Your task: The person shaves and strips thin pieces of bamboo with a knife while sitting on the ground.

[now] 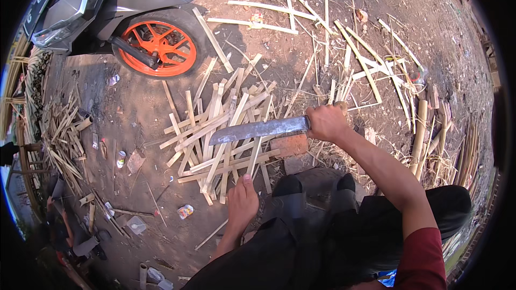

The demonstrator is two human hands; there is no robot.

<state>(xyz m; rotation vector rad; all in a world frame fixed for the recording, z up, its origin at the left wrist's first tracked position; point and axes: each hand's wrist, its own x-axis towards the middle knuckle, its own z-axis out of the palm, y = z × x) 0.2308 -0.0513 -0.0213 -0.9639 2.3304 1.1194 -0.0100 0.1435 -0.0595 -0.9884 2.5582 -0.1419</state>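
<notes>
My right hand [327, 122] is closed round the handle of a machete [258, 130]. Its long, dark, worn blade points left, lying across my view of a heap of split bamboo strips [217, 121]. Below the blade, my left hand [242, 203] is closed, thumb up, at the lower end of one bamboo strip [255, 157]. That strip runs upward and passes behind the blade. Whether the edge touches it, I cannot tell. An orange-red brick [289, 145] lies just under the handle end of the blade.
A parked motorbike with an orange wheel [158, 48] stands at the upper left. More bamboo strips [371, 78] are scattered at the upper right. Short offcuts [64, 137] are piled at the left. Thick bamboo poles [420, 129] stand at the right. Litter dots the dirt.
</notes>
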